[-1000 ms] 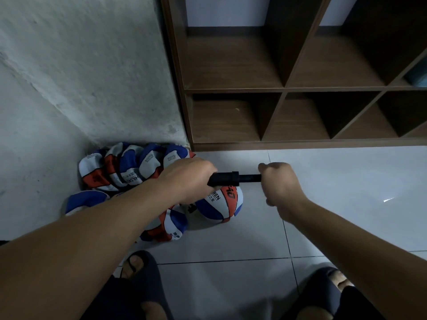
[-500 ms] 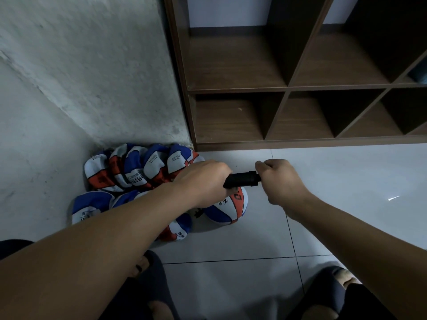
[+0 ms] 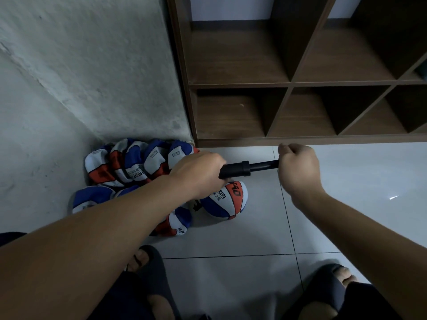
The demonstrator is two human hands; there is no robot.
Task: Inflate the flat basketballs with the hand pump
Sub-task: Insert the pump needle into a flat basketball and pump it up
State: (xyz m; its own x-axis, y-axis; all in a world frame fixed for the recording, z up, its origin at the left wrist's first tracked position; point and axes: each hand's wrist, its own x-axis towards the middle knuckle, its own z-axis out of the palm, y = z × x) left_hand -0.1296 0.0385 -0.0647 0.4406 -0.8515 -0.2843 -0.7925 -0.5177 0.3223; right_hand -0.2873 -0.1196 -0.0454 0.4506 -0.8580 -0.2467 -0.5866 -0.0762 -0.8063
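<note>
A big brown wooden shelf [image 3: 300, 84] with open boxes stands on the far side of the floor. A rough grey wall [image 3: 80, 77] is next to it on the left. The floor [image 3: 231, 239] has pale shiny tiles with thin dark lines between them.

The person's two bare arms reach out over the floor. Two feet in dark slippers [image 3: 152, 264] show at the bottom.

A pile of flat basketballs [image 3: 134, 165] lies in the corner where the wall meets the shelf. They are blue, white and red, and they are squashed and folded against each other. One rounder ball [image 3: 227, 202] sits on the floor just to the right of the pile, under the pump. It has black letters on it.

The left hand [image 3: 198, 172] is wrapped around the fat black body of the hand pump [image 3: 235, 169]. The pump lies sideways above the rounder ball. The right hand [image 3: 298, 167] is closed in a fist around the handle end, which is hidden inside the fist. A thin black rod [image 3: 264, 165] shows between the pump body and the right hand. The two hands are apart, one at each end of the pump.
</note>
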